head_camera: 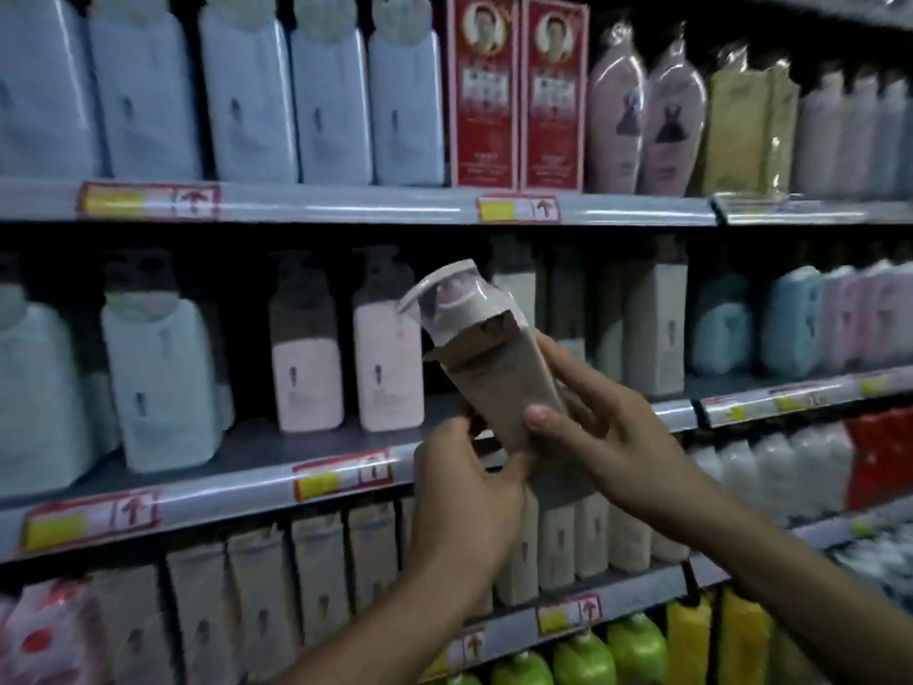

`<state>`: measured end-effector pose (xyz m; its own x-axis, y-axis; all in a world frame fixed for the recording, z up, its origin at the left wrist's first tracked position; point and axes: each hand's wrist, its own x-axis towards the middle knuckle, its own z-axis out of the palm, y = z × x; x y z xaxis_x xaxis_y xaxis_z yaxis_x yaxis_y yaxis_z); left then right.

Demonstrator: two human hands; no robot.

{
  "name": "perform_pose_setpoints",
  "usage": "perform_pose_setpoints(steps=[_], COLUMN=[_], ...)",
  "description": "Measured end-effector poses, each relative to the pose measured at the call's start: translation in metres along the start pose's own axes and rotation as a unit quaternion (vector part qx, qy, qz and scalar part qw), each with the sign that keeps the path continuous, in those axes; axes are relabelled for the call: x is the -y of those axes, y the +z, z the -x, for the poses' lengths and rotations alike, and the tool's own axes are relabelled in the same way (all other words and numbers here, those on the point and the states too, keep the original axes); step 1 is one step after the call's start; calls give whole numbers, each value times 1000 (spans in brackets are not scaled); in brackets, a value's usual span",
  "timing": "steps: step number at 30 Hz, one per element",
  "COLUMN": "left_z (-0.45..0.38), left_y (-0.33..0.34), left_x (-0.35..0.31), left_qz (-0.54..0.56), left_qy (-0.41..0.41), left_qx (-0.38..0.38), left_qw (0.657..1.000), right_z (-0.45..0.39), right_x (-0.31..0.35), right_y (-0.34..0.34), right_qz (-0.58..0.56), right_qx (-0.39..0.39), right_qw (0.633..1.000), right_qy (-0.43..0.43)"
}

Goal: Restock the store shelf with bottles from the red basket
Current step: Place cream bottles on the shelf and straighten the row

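Beige pump bottle [494, 373] is up in both hands, in front of the middle shelf [276, 452]. Long axis tilted: cap up and leftward, base down toward me. Right hand [607, 437] grasps the body, thumb on its front face, fingers [568, 368] round the far side. Left hand [469, 491] pinches the base from below. Right hand is nearer the shelf; left sits lower, by the front rail w/ price tags. Open room, I reckon, is the gap just right of the pink bottles [348, 358], left of the beige cartons [652, 328], directly behind the bottle. It needs righting first. Basket not in view.
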<state>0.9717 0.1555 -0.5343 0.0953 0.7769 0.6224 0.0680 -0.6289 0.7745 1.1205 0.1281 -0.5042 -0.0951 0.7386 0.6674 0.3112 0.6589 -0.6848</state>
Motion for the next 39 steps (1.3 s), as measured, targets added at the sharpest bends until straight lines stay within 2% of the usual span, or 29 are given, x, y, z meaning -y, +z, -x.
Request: perform_pose_setpoints(steps=[4, 9, 12, 19, 23, 28, 32, 36, 39], left_z=[-43, -96, -116, -135, -149, -153, -154, -160, -162], left_y=[57, 117, 141, 166, 175, 173, 180, 182, 180], left_x=[-7, 4, 15, 39, 40, 44, 45, 46, 49], left_qz=[-19, -4, -65, -164, -246, -286, -257, -177, -176], left_qy=[58, 63, 95, 59, 68, 75, 69, 41, 16], left_qx=[-49, -88, -99, -8, -23, -18, -23, 8, 21], left_qw=[997, 994, 988, 985, 967, 955, 964, 983, 984], right_z=[-29, -63, -77, -97, -112, -114, -112, -102, -102], right_x=[-22, -71, -101, -149, -162, -167, -163, -164, -165], right_y=[-54, -96, -111, -121, -123, -117, -120, -110, -106], right_qz=[8, 75, 61, 40, 52, 59, 82, 151, 200], right_qx=[-2, -79, -110, -184, -221, -231, -231, -287, -288], right_qw=[1000, 990, 988, 980, 972, 970, 969, 945, 935], right_qy=[-31, -89, -89, -63, -57, -39, -31, -36, -58])
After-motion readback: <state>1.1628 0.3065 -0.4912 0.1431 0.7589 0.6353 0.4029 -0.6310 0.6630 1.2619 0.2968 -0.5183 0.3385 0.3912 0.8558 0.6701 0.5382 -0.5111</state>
